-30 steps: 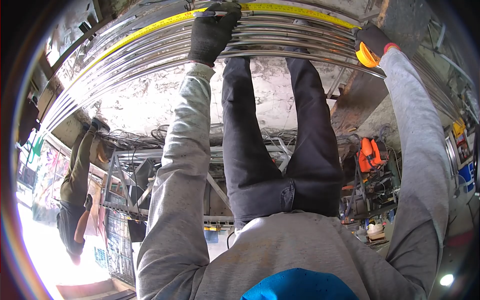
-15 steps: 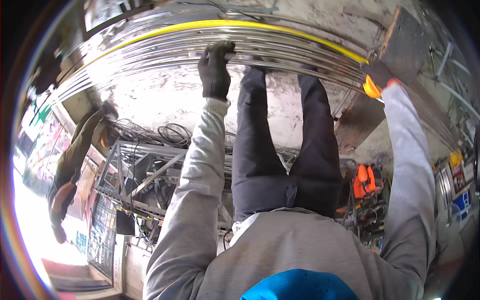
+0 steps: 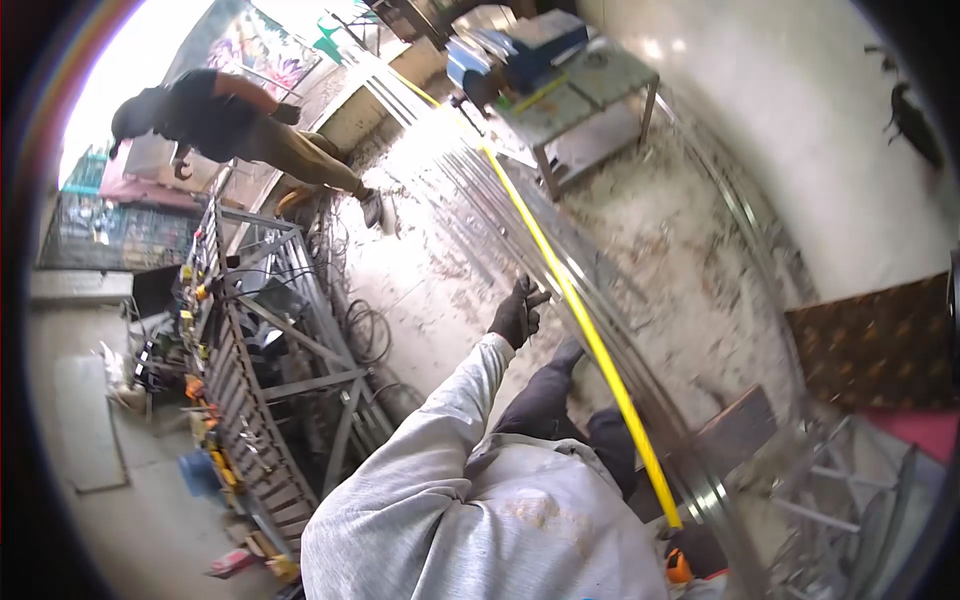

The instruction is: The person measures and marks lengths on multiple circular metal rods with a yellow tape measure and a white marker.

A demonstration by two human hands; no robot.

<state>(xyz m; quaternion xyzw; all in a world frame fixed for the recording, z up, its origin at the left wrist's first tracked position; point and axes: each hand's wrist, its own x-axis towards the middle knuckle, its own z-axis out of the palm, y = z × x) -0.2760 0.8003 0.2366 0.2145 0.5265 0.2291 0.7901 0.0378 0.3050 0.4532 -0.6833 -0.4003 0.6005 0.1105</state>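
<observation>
A bundle of long shiny steel tubes (image 3: pixel 520 215) lies on the dusty floor, running away from me. A yellow measuring tape (image 3: pixel 580 320) is stretched along it. My left hand (image 3: pixel 518 312), in a black glove, hovers just left of the tape with its fingers spread and nothing seen in it. My right hand (image 3: pixel 700 550), also gloved, shows only partly at the bottom edge, closed on the orange tape measure case (image 3: pixel 678 570) at the tape's near end. My dark trouser legs (image 3: pixel 560 400) stand beside the tubes.
Another person (image 3: pixel 230 115) bends over at the far left. A welded metal frame (image 3: pixel 270 370) with coiled cables (image 3: pixel 365 330) stands to the left. A grey table (image 3: pixel 590 85) with blue boxes is at the back; a brown mat (image 3: pixel 880 345) and a metal rack (image 3: pixel 850 490) lie right.
The camera has swung round sharply, so the tubes now run lengthwise. My left hand has lifted off the tubes and opened. My right hand still holds the tape case.
</observation>
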